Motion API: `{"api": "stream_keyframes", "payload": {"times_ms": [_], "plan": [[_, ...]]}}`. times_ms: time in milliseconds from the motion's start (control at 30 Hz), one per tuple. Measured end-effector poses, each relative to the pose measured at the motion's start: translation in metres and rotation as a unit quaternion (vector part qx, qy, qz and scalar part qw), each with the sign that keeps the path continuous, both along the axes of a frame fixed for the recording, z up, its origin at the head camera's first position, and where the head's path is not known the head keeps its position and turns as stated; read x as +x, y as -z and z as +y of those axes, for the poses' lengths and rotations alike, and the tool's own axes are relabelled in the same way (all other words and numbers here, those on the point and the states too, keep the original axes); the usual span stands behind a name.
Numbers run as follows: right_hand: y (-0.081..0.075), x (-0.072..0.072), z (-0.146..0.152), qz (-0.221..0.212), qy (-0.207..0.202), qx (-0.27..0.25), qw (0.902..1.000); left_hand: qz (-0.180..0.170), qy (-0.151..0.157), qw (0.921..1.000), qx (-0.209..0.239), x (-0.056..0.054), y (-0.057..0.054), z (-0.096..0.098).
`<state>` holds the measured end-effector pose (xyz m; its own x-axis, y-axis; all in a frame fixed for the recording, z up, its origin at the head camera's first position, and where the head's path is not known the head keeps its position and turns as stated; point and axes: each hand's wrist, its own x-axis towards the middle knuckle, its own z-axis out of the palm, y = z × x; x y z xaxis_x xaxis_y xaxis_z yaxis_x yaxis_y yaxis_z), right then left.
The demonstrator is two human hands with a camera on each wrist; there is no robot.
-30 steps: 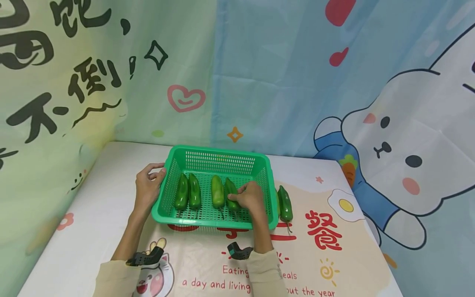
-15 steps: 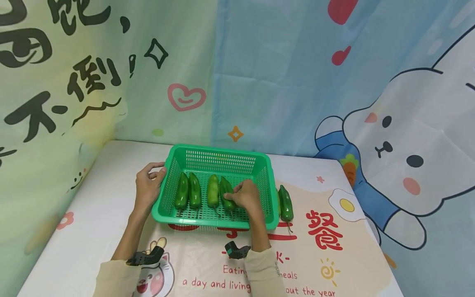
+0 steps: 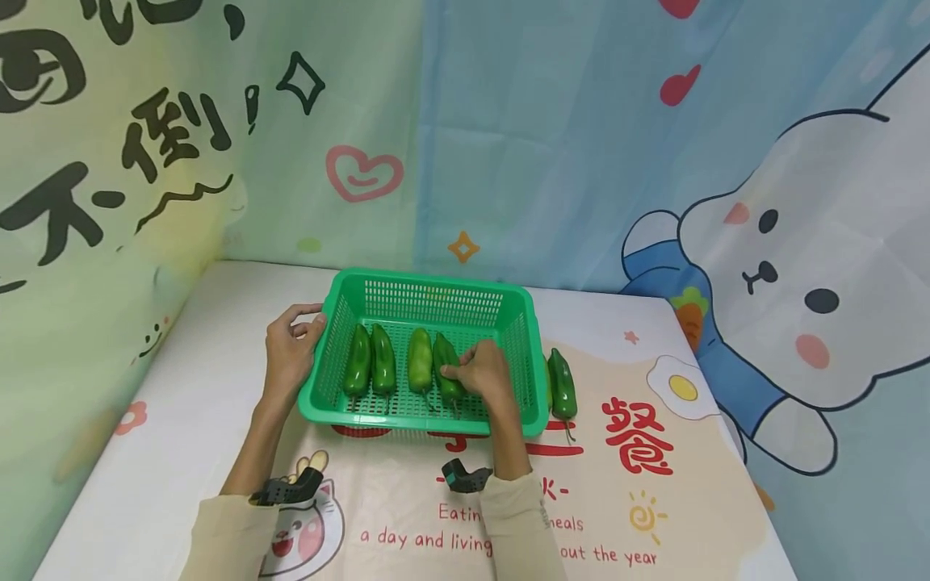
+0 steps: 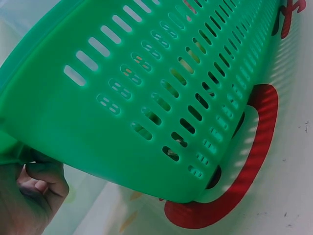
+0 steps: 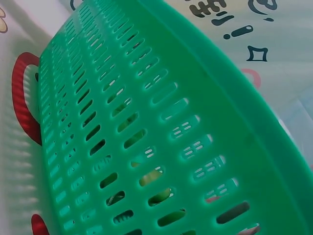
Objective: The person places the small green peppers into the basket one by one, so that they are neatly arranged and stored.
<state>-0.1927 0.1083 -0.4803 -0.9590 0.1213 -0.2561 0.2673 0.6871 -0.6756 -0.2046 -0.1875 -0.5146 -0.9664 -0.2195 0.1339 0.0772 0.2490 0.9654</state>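
Note:
A green plastic basket with slotted walls holds several green chili peppers in a row. My left hand grips its left rim; in the left wrist view the curled fingers of that hand show under the basket's edge. Inside, my right hand holds the rightmost green chili pepper between thumb and fingers, on the basket floor. Just left of it lies a lighter pepper. Two more peppers lie side by side further left. In the right wrist view the basket wall hides the right hand.
Outside the basket's right wall a dark green pepper lies on the printed tablecloth, with a lighter one partly hidden beside it. A patterned curtain hangs behind the table.
My right hand has shifted slightly left with its pepper, and the lighter pepper beside it has moved left too. The left hand stays on the rim. The head view has tilted a little.

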Motion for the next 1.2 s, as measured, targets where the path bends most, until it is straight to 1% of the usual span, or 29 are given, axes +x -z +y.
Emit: {"api": "stream_keyframes", "payload": {"times_ms": [167, 200, 233, 267, 400, 433, 467, 500, 567, 633, 667, 733, 800, 867, 900, 933, 1000, 1133, 1167, 1200], "plan": [[-0.005, -0.006, -0.003, -0.009, -0.004, 0.001, 1.0, 0.001, 0.003, 1.0, 0.006, -0.001, -0.003, 0.0], [0.006, -0.013, -0.001, -0.005, -0.013, 0.002, 0.9999, 0.003, 0.004, 1.0, 0.007, -0.001, -0.003, 0.0], [0.02, -0.022, 0.001, -0.005, -0.02, 0.002, 0.9998, 0.004, 0.004, 1.0, 0.006, -0.001, -0.003, 0.0], [0.037, -0.031, 0.004, 0.004, -0.028, 0.005, 0.9996, 0.005, 0.004, 1.0, 0.005, -0.002, -0.002, 0.0], [0.053, -0.043, 0.003, 0.008, -0.053, -0.017, 0.9984, 0.007, 0.004, 1.0, 0.002, -0.002, -0.003, 0.001], [0.055, -0.042, 0.001, 0.019, -0.056, -0.018, 0.9981, 0.006, 0.003, 1.0, 0.001, -0.002, -0.003, 0.001], [0.045, -0.038, -0.003, 0.021, -0.059, -0.025, 0.9977, 0.005, 0.003, 1.0, 0.001, -0.002, -0.003, 0.001], [0.032, -0.033, -0.007, 0.013, -0.06, -0.035, 0.9975, 0.005, 0.003, 1.0, 0.003, -0.001, -0.003, 0.001], [0.034, -0.035, -0.011, 0.021, -0.068, -0.029, 0.997, 0.005, 0.002, 1.0, 0.004, -0.001, -0.003, 0.001], [0.047, -0.041, -0.015, 0.034, -0.067, -0.005, 0.9971, 0.005, 0.003, 1.0, 0.003, -0.001, -0.003, 0.002], [0.038, -0.039, -0.019, 0.018, -0.064, 0.0, 0.9978, 0.006, 0.003, 1.0, 0.003, -0.001, -0.003, 0.002], [0.036, -0.039, -0.025, 0.017, -0.06, 0.019, 0.9979, 0.004, 0.002, 1.0, 0.002, -0.001, -0.002, 0.002], [0.028, -0.034, -0.031, 0.006, -0.054, 0.026, 0.9982, 0.002, 0.002, 1.0, 0.002, 0.0, -0.001, 0.002], [0.009, -0.025, -0.037, -0.007, -0.052, 0.011, 0.9986, -0.001, 0.001, 1.0, 0.003, 0.0, 0.0, 0.002], [0.006, -0.022, -0.039, -0.006, -0.051, 0.011, 0.9986, -0.002, 0.001, 1.0, 0.003, 0.0, 0.0, 0.002], [0.014, -0.024, -0.038, 0.002, -0.055, 0.011, 0.9984, -0.003, 0.001, 1.0, 0.003, 0.0, 0.0, 0.002], [0.01, -0.021, -0.04, 0.004, -0.056, 0.013, 0.9984, -0.003, -0.001, 1.0, 0.003, -0.001, 0.0, 0.001], [0.009, -0.019, -0.041, 0.006, -0.058, 0.017, 0.9982, -0.003, -0.003, 1.0, 0.001, -0.001, -0.001, 0.001], [-0.003, -0.015, -0.042, -0.007, -0.053, 0.016, 0.9984, -0.003, -0.003, 1.0, 0.001, 0.0, -0.001, 0.002], [-0.003, -0.015, -0.042, -0.007, -0.052, 0.014, 0.9985, -0.003, -0.002, 1.0, 0.001, 0.0, -0.001, 0.002]]}}
